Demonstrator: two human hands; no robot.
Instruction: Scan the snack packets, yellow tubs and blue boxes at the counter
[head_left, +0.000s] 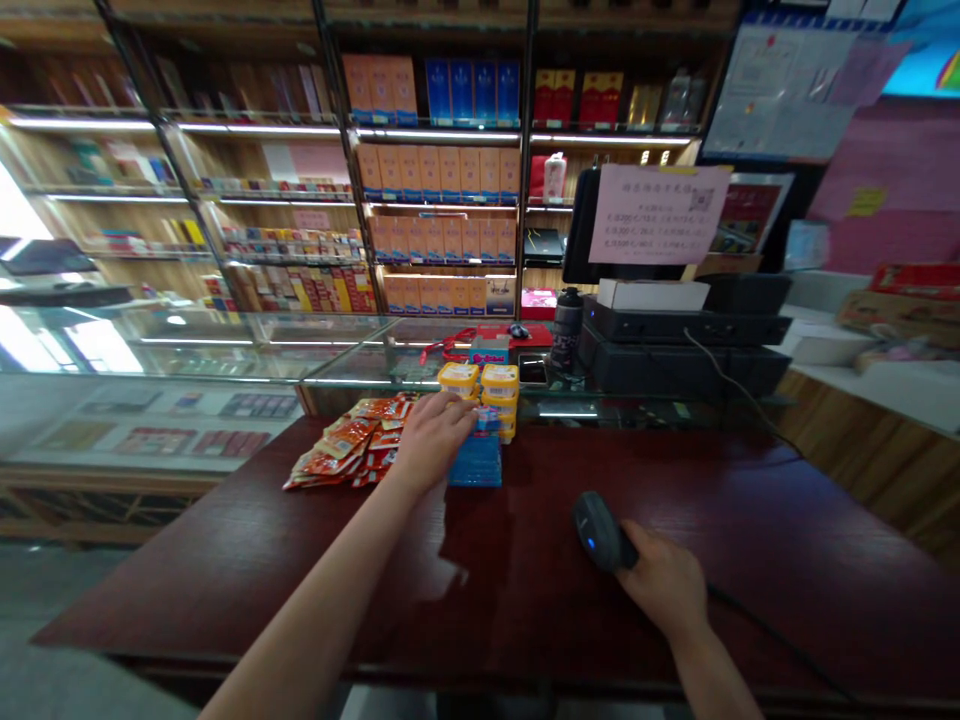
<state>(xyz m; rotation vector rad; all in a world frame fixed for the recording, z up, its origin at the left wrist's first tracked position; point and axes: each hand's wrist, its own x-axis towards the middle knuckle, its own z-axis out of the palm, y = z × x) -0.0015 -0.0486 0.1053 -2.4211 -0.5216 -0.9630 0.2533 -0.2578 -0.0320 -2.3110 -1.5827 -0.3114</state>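
My right hand [667, 585] is wrapped around the handle of a dark handheld barcode scanner [598, 532], which has a blue light lit and a cable trailing to the right. Farther forward, my left hand [435, 432] has its fingers curled at a small blue packet [489, 418] with pink print; the fingertips are partly hidden. Just below it stands a stack of flat blue packs [477, 464]. Behind are stacked yellow tubs [501, 382] with white labels. Left of my left hand, orange-red snack packets [345, 445] lie in an overlapping pile.
Everything lies on a dark red-brown wooden counter [517, 620]. Beyond it are a glass display case [225, 345], a dark bottle [567, 325], a phone [533, 371] and a monitor with a paper sign [656, 215]. Shelves of boxes [442, 172] line the back wall.
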